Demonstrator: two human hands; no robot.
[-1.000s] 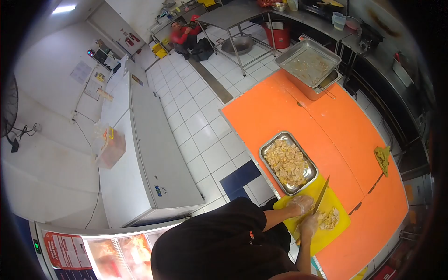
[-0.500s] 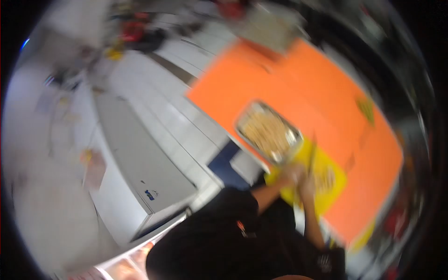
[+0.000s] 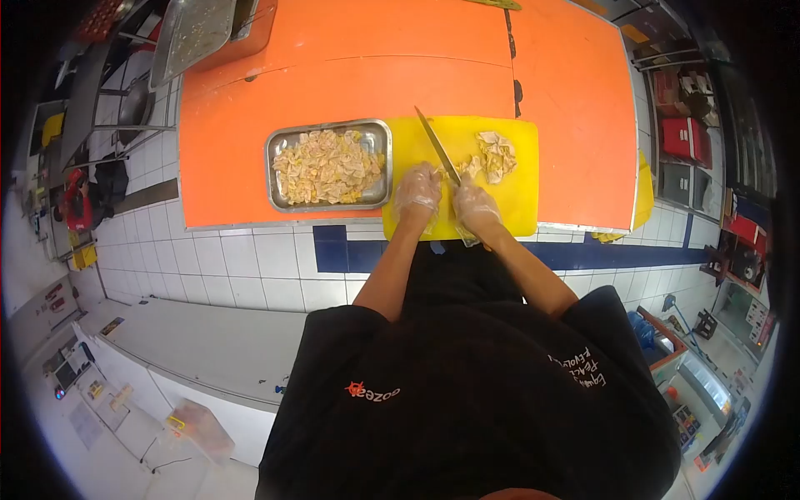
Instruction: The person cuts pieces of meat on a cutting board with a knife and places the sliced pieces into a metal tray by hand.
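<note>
- Starting at far left, catching a person (image 3: 79,207) in red, low down near the metal furniture, well apart from the hands at work.
- Moving right, up at the table's (image 3: 583,125) top left corner: a big pan (image 3: 193,37), with a few pale crumbs in it.
- On to the tray (image 3: 387,158), set flat on the orange top, right up beside the board (image 3: 518,208). Well stocked, too: heaped with pale, yellowish pieces (image 3: 325,167), with bare metal showing around the edges.
- Next, onto the yellow board, with the left hand (image 3: 417,190), in a clear glove, at its left side. Fingers bent near some small bits by the blade; impossible to tell whether gripping any.
- And here, the knife (image 3: 437,142), slanting up and left, tip pointing away from the body. Closed firmly around its handle, the right hand (image 3: 477,206), gloved as well.
- Just right of the blade, a small pile (image 3: 497,156) of similar food, lying on the board, not in the tray. Hard to say how finely cut.
- Judging progress by the two heaps: seemingly well along, with far more in the tray than on the board.
- Finally, at the top edge, a greenish cloth (image 3: 496,3), well apart from the food.
</note>
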